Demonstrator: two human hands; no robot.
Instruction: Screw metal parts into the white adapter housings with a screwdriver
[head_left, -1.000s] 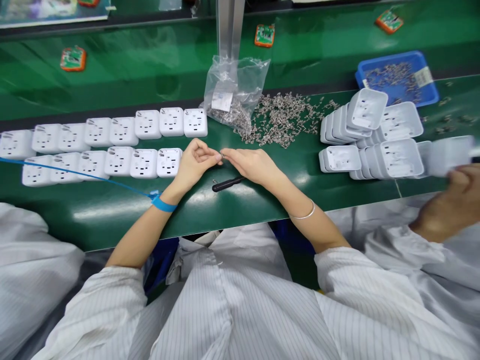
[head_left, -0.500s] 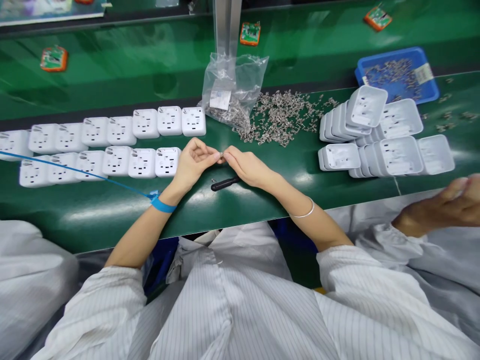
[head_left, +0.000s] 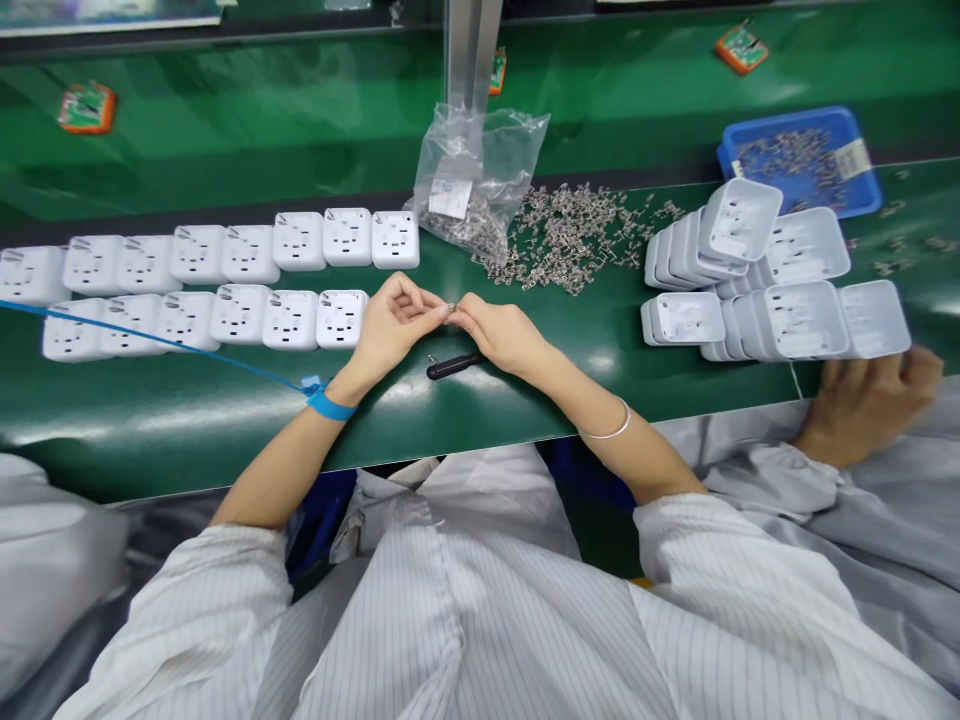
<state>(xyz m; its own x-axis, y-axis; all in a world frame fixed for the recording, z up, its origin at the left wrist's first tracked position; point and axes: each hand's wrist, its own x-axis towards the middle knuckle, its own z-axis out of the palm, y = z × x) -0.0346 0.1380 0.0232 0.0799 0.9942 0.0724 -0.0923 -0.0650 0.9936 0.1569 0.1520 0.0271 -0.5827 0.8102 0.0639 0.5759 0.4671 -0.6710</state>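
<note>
My left hand (head_left: 395,322) and my right hand (head_left: 501,330) meet over the green bench, each pinching a small metal part (head_left: 451,308) at the fingertips. Its exact shape is too small to make out. Just below my fingers lies a black-handled tool (head_left: 454,366), with a tiny metal piece (head_left: 432,359) by its left end. Beyond my hands a heap of small metal parts (head_left: 574,235) spreads over the bench, beside a clear plastic bag (head_left: 480,170) holding more of them. A blue strap (head_left: 330,405) circles my left wrist, its cord running off to the left.
Two rows of white socket housings (head_left: 293,320) stand on the left. Stacked white open shells (head_left: 806,318) stand on the right, with a blue tray (head_left: 855,190) of metal parts behind. A co-worker's hand (head_left: 870,405) is at the right bench edge. A metal post (head_left: 471,60) rises behind the bag.
Both my hands still hold the metal part between them, with little movement. The co-worker's hand at the right has moved left to the bench edge by the shells. The view has shifted slightly.
</note>
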